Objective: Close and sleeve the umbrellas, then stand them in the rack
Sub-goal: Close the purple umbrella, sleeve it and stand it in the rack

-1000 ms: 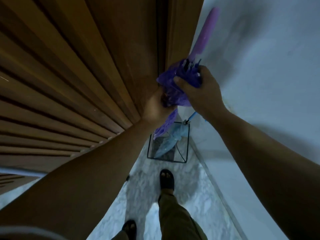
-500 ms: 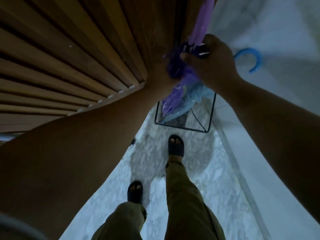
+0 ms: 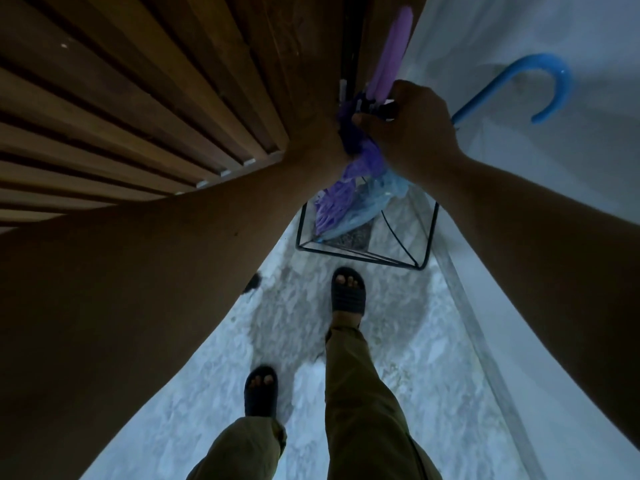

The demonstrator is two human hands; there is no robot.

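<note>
A purple umbrella (image 3: 360, 157) is closed, its lilac handle (image 3: 393, 53) pointing up and its tip down inside the black wire rack (image 3: 429, 237). My left hand (image 3: 322, 143) and my right hand (image 3: 412, 133) both grip its bunched purple canopy near the top, just below the handle. A blue umbrella (image 3: 360, 216) with a curved blue handle (image 3: 540, 88) stands in the same rack, leaning right against the wall. Much of my left hand's fingers are hidden behind the fabric.
A slatted wooden wall (image 3: 138, 98) runs along the left, close to my left arm. A white wall (image 3: 519, 202) closes the right side. My feet in dark sandals (image 3: 348, 289) stand on the marble floor just before the rack.
The view tilted down and nearer the rack. The purple umbrella has sunk lower into the rack with both hands still on it, and the blue handle has come into view.
</note>
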